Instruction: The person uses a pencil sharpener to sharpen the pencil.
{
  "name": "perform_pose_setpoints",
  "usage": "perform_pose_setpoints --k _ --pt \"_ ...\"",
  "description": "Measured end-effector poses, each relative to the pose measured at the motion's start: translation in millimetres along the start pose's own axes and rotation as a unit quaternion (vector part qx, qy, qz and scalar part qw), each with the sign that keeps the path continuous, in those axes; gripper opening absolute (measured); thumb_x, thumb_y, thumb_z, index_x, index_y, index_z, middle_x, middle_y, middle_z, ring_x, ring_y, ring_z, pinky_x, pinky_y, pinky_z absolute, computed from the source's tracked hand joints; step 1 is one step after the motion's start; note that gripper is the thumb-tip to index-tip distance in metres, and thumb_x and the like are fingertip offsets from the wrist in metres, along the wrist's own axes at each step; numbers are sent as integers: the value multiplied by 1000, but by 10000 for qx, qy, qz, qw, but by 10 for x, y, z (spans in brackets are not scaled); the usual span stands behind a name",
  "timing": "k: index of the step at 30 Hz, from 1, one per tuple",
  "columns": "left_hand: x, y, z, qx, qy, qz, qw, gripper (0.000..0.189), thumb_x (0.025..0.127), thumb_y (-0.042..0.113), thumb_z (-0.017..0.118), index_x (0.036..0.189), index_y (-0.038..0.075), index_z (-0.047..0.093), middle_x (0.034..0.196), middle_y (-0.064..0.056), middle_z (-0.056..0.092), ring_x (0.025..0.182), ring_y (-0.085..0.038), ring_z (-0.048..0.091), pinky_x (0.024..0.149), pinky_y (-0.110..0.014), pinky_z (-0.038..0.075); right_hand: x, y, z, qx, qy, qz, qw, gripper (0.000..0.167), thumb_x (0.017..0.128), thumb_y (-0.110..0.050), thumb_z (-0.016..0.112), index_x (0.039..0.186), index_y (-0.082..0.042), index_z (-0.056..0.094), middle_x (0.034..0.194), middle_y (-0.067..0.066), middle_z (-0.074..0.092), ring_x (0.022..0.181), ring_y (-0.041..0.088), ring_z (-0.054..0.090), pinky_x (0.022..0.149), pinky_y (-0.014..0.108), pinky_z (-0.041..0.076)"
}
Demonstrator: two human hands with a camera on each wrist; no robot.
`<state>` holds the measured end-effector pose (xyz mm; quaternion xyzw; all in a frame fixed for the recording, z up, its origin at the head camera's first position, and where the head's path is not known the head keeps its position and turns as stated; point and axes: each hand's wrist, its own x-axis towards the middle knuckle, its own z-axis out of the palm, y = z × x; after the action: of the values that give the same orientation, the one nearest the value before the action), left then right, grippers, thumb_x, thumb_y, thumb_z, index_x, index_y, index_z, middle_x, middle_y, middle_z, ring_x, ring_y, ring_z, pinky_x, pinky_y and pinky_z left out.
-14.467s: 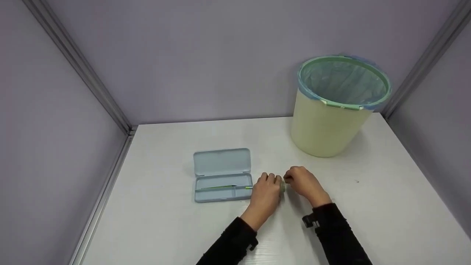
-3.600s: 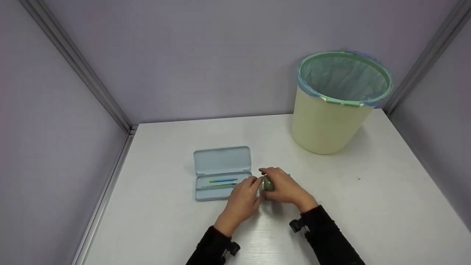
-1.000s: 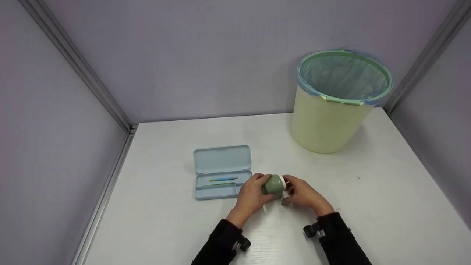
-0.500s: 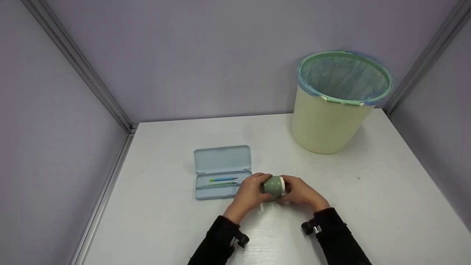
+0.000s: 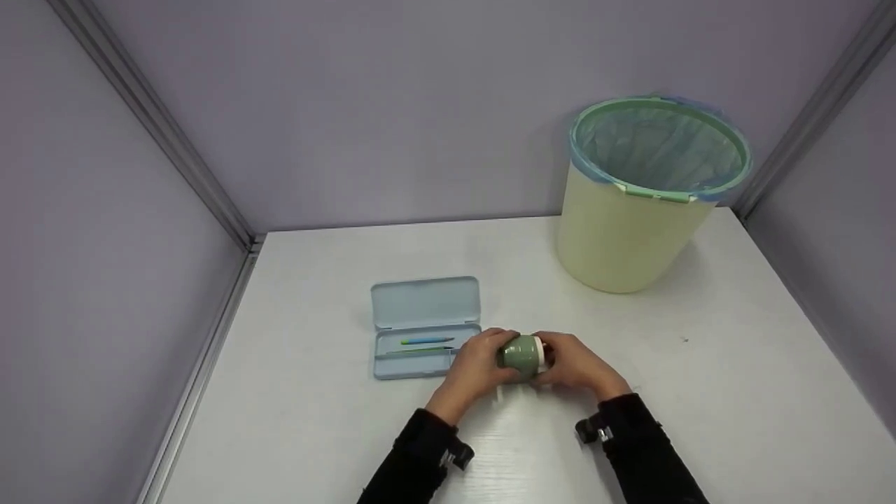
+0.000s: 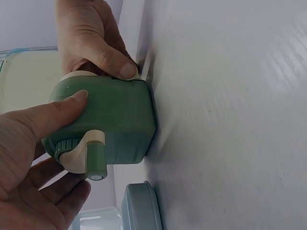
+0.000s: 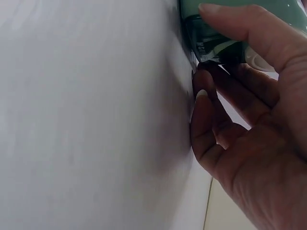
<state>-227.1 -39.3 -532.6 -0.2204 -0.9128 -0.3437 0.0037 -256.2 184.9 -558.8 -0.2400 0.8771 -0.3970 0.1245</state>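
A green pencil sharpener (image 5: 520,355) with a cream end lies low over the white table between both hands. My left hand (image 5: 476,367) holds its crank end, thumb across the body in the left wrist view, where the small crank handle (image 6: 96,158) shows beside the fingers. At the opposite, cream end, my right hand (image 5: 574,364) grips the sharpener; its thumb presses the side in the right wrist view, and the other fingers bend beneath the end. Left of the hands, an open light-blue pencil case (image 5: 425,301) contains a blue pencil (image 5: 427,341) and a green pencil (image 5: 413,351).
A tall pale-yellow bin (image 5: 626,238) with a green rim and a blue liner stands at the back right. Grey walls enclose the table (image 5: 315,420) at the back and sides. A tiny dark speck (image 5: 684,339) lies right of the hands.
Over the last seconds the sharpener has turned, its cream end now facing right. The right hand has closed onto that end. Since the oldest frame, a blue pencil has appeared in the case's upper compartment.
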Motion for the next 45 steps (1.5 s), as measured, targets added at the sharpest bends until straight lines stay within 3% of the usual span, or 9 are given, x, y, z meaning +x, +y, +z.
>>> perform_pose_setpoints --k 17,32,39,45 --pt "20 37 -14 176 -159 -60 9997 56 81 17 89 133 10 69 127 -7 69 116 -23 66 97 -35 54 -11 19 -31 -104 -36 -74 9999 55 69 -7 91 120 -11 69 105 -2 70 87 15 62 75 29 50" --pt "17 8 -20 197 -121 -85 9997 60 78 18 90 133 11 69 128 -8 69 116 -25 67 99 -37 53 -120 120 -134 363 8 153 9992 57 70 4 80 125 0 64 117 12 70 107 32 67 81 33 57" --pt "23 25 -21 226 -172 -116 9995 59 78 13 90 133 10 68 128 -8 69 117 -25 66 99 -37 53 -235 185 -243 207 111 394 9989 59 71 -3 83 127 -5 65 124 11 68 111 32 66 91 44 53" --pt "29 28 -19 233 -221 -159 9994 61 79 15 90 135 11 68 129 -8 69 117 -27 66 99 -38 53 -357 240 -354 166 343 549 9978 59 71 -5 86 126 -6 65 126 13 68 111 33 66 92 47 51"
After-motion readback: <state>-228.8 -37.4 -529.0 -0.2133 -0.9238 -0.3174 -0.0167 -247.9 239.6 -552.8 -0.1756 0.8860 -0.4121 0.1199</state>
